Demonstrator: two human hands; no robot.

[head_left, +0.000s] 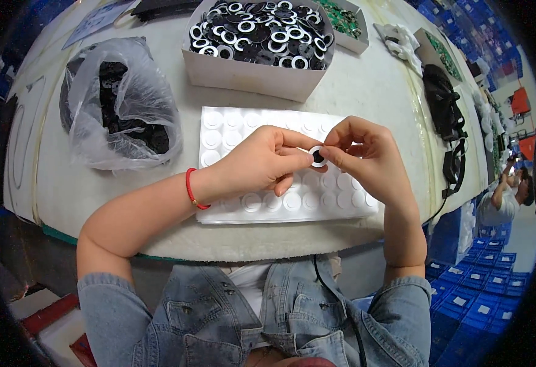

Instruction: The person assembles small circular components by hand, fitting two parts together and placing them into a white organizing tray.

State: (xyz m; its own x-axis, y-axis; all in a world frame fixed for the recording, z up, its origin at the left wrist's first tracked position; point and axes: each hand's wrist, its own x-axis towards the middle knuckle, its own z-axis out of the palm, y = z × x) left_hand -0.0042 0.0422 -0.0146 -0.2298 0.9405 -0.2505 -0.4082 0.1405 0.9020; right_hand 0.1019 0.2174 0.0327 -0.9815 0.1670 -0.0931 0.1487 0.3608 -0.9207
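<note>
Over white sticker sheets (pixel 292 200), left hand (pixel 259 157) and right hand (pixel 371 160) pinch one white-ringed black disc (pixel 318 157); boxed discs (pixel 257 33) seem done, bagged black pieces (pixel 114 109) outstanding.

An assembly workshop, with heaped black-and-white rings (pixel 259 37), green circuit boards (pixel 343 21) and many blue bins (pixel 479 309).

Left hand (pixel 259 160) and right hand (pixel 371 158) pinch one black-and-white ring (pixel 317 157) above white sheets (pixel 292 216), full parts box (pixel 243 76) beyond.

White-rimmed black disc (pixel 317 157), held between left hand (pixel 259 159) and right hand (pixel 373 160).
</note>
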